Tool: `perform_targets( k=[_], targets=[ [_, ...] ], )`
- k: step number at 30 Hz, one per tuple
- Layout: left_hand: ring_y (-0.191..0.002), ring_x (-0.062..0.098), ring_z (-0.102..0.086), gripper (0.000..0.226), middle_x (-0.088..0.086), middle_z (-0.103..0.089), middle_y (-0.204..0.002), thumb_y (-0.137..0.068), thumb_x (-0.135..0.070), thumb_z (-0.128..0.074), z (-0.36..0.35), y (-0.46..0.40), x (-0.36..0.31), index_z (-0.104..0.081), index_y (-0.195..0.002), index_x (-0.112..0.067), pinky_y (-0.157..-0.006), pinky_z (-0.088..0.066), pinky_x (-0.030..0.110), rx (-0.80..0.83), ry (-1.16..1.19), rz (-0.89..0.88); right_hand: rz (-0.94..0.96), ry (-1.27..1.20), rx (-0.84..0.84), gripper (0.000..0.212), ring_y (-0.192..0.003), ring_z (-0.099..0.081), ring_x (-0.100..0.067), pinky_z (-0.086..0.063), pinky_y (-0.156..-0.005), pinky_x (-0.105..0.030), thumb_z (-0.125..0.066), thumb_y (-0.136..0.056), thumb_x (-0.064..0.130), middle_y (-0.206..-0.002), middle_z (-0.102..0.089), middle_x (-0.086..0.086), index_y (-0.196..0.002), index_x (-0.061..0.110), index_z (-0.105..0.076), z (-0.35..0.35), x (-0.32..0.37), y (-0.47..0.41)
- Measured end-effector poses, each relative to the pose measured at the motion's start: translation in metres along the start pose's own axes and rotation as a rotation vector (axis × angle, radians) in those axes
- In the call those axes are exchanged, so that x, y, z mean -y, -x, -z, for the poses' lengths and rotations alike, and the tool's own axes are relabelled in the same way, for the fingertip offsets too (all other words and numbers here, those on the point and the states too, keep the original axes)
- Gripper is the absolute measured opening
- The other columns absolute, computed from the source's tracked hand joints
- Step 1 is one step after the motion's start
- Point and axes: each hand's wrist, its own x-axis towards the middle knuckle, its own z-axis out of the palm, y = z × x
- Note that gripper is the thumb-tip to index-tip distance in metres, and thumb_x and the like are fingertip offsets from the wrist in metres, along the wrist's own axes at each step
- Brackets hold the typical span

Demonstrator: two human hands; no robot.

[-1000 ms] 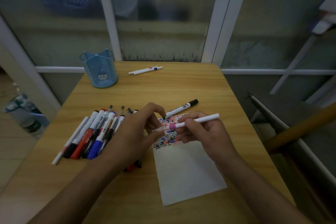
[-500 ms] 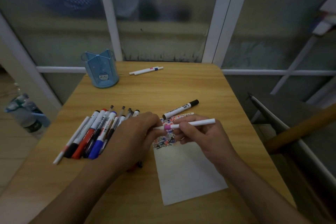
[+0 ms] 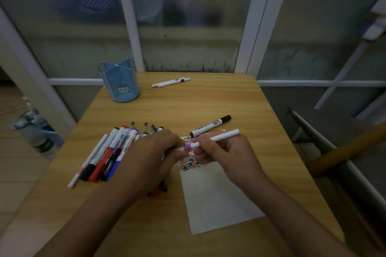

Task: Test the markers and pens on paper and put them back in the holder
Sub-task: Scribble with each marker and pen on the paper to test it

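1. Both hands meet over the scribbled top of the paper (image 3: pixel 219 198): the right hand (image 3: pixel 227 152) grips a white pen (image 3: pixel 217 138), and the left hand (image 3: pixel 154 156) pinches its pink-banded cap end.
2. Many markers (image 3: pixel 110 152) lie left of the paper; the blue holder (image 3: pixel 121 81) stands far back.

holder (image 3: pixel 121 83) far left on table (image 3: pixel 208 102), pens (image 3: pixel 108 152) left of paper (image 3: pixel 217 198) — marker (image 3: pixel 211 126) behind it

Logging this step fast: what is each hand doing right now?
Left hand: pinching the cap end of the white pen with the pink band.
Right hand: gripping the same pen's barrel, above the paper.
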Motion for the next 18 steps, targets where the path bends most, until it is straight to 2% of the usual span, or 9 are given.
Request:
perform_targets(
  k=[2,5,7,9,11,13,15,18],
  targets=[
    [-0.081,-0.002,-0.052,0.029,-0.02,-0.053,-0.092,-0.084,-0.051,-0.055,0.005,0.003,-0.001,-0.062,-0.109,-0.037,-0.066,-0.047,0.019,0.018,0.014,0.001,-0.004,0.059,0.001,0.02,-0.076,-0.074,-0.018,-0.057,-0.066,-0.023,-0.064,-0.095,0.019,-0.083,-0.077,-0.008,-0.099,0.003,-0.076,-0.005,0.0,-0.003],
    [-0.084,-0.003,-0.052,0.029,-0.024,-0.05,-0.089,-0.084,-0.046,-0.054,0.01,0.008,-0.001,-0.055,-0.113,-0.045,-0.066,-0.045,0.017,0.031,-0.004,0.002,-0.012,0.073,0.046,0.023,-0.077,-0.074,-0.017,-0.057,-0.067,-0.025,-0.066,-0.093,0.027,-0.084,-0.077,-0.007,-0.099,0.007,-0.075,-0.016,-0.002,-0.006],
    [-0.088,-0.007,-0.05,0.041,-0.029,-0.047,-0.09,-0.086,-0.043,-0.057,0.016,0.012,0.004,-0.046,-0.124,-0.05,-0.064,-0.04,0.014,0.039,-0.043,0.037,-0.003,0.17,0.096,0.024,-0.081,-0.073,-0.015,-0.059,-0.069,-0.031,-0.066,-0.091,0.036,-0.088,-0.076,0.0,-0.101,0.017,-0.075,-0.019,-0.004,-0.008],
    [-0.086,-0.011,-0.048,0.052,-0.033,-0.043,-0.088,-0.09,-0.034,-0.059,0.023,0.019,0.014,-0.037,-0.134,-0.051,-0.061,-0.036,0.014,0.015,-0.088,0.119,0.016,0.325,0.061,0.017,-0.082,-0.071,-0.011,-0.061,-0.072,-0.041,-0.067,-0.09,0.045,-0.089,-0.075,0.011,-0.099,0.032,-0.074,-0.015,-0.007,-0.014],
    [-0.074,-0.007,-0.05,0.055,-0.027,-0.046,-0.08,-0.093,-0.029,-0.058,0.03,0.028,0.027,-0.036,-0.139,-0.049,-0.059,-0.034,0.015,-0.021,-0.13,0.221,0.046,0.452,-0.054,0.023,-0.078,-0.069,-0.005,-0.06,-0.069,-0.039,-0.061,-0.088,0.053,-0.085,-0.072,0.017,-0.096,0.035,-0.073,-0.004,-0.008,-0.021],
    [-0.063,0.0,-0.053,0.048,-0.016,-0.054,-0.069,-0.094,-0.028,-0.055,0.034,0.035,0.037,-0.042,-0.136,-0.047,-0.056,-0.034,0.02,-0.039,-0.157,0.293,0.111,0.556,-0.15,0.019,-0.076,-0.066,0.0,-0.054,-0.063,-0.027,-0.059,-0.093,0.045,-0.081,-0.071,0.017,-0.098,0.032,-0.073,0.01,-0.008,-0.029],
    [-0.061,0.003,-0.053,0.033,-0.014,-0.055,-0.065,-0.094,-0.027,-0.054,0.035,0.038,0.043,-0.053,-0.124,-0.042,-0.051,-0.033,0.022,-0.034,-0.193,0.331,0.166,0.67,-0.176,0.013,-0.078,-0.064,0.001,-0.05,-0.064,-0.019,-0.061,-0.097,0.031,-0.087,-0.069,0.017,-0.103,0.029,-0.072,0.024,-0.008,-0.037],
    [-0.059,0.003,-0.05,0.016,-0.013,-0.054,-0.065,-0.095,-0.028,-0.052,0.033,0.038,0.049,-0.056,-0.103,-0.042,-0.049,-0.03,0.024,-0.005,-0.229,0.348,0.218,0.847,-0.205,0.019,-0.084,-0.061,-0.001,-0.053,-0.07,-0.022,-0.064,-0.096,0.02,-0.1,-0.067,0.014,-0.111,0.029,-0.07,0.041,-0.013,-0.049]
  ],
)
